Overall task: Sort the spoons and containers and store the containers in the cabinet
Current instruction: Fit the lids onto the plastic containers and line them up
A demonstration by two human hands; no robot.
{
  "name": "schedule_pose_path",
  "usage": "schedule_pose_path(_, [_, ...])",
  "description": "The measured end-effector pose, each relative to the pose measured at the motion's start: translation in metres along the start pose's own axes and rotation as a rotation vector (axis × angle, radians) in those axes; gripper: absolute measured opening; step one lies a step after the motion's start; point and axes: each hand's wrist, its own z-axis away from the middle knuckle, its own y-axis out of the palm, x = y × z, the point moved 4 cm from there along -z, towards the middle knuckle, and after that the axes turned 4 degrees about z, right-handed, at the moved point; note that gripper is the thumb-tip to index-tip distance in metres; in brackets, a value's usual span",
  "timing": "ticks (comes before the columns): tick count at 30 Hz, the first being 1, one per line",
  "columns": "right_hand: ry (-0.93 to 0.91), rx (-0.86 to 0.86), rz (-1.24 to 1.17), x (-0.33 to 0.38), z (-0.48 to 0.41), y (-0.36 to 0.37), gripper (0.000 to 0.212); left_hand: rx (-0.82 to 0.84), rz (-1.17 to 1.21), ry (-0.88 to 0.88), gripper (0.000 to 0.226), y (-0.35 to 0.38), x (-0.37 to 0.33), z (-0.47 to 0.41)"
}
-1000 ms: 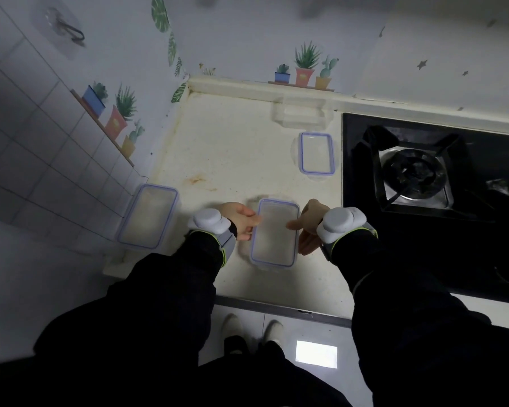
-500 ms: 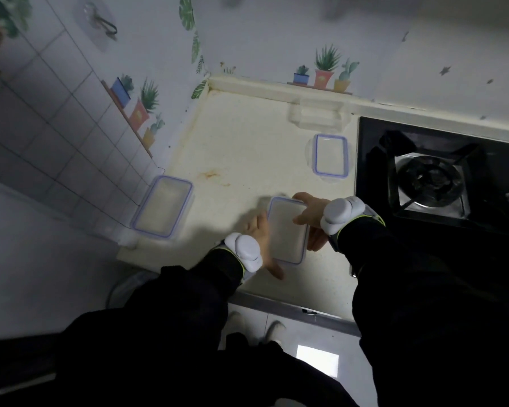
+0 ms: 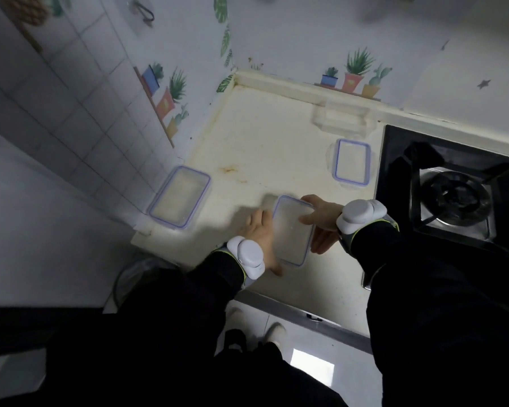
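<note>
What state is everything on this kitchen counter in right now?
Middle container: lid on, gripped by both hands.
Left hand: against its left side.
Right hand: thumb on the lid.
Left container: closed, untouched.
Far container: closed, untouched.
Burner: unlit.

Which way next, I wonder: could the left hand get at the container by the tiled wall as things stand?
Probably yes. The left hand lies beside the held container, and only bare countertop separates it from the wall-side container. It would have to let go first.
</note>
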Motion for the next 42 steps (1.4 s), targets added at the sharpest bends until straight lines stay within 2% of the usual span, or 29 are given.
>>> schedule_pose_path(5, [-0.152,0.009,-0.007,0.051,-0.018,0.026,0.056,-0.198,-0.179,-0.069,0.117,-0.041,0.044,0.019])
schedule_pose_path(8, [-0.165,0.05,-0.025,0.07,-0.028,0.045,0.059,-0.232,-0.234,-0.109,0.118,-0.054,0.07,0.029])
schedule_pose_path(14, [-0.184,0.054,-0.001,0.089,-0.04,0.077,0.058,-0.174,-0.103,-0.202,0.118,-0.058,0.108,0.044])
schedule_pose_path(19, [-0.181,0.034,0.022,0.093,-0.043,0.079,0.064,-0.202,0.023,-0.189,0.115,-0.061,0.113,0.04])
schedule_pose_path(23, [-0.131,0.002,-0.046,0.092,-0.029,0.072,0.067,-0.302,0.063,-0.12,0.095,-0.079,0.102,0.026])
schedule_pose_path(26, [-0.07,-0.039,-0.078,0.088,-0.022,0.059,0.06,-0.342,0.122,0.006,0.087,-0.092,0.085,0.009])
schedule_pose_path(34, [0.003,-0.188,-0.293,0.079,-0.013,-0.004,0.053,-0.212,0.228,0.178,0.06,-0.102,0.02,-0.067])
schedule_pose_path(39, [0.023,-0.393,-0.392,0.056,-0.012,-0.059,0.049,-0.116,0.334,0.18,0.053,-0.094,-0.025,-0.118])
schedule_pose_path(42, [0.017,-0.483,-0.491,0.044,-0.018,-0.091,0.049,-0.133,0.448,0.15,0.053,-0.095,-0.046,-0.146])
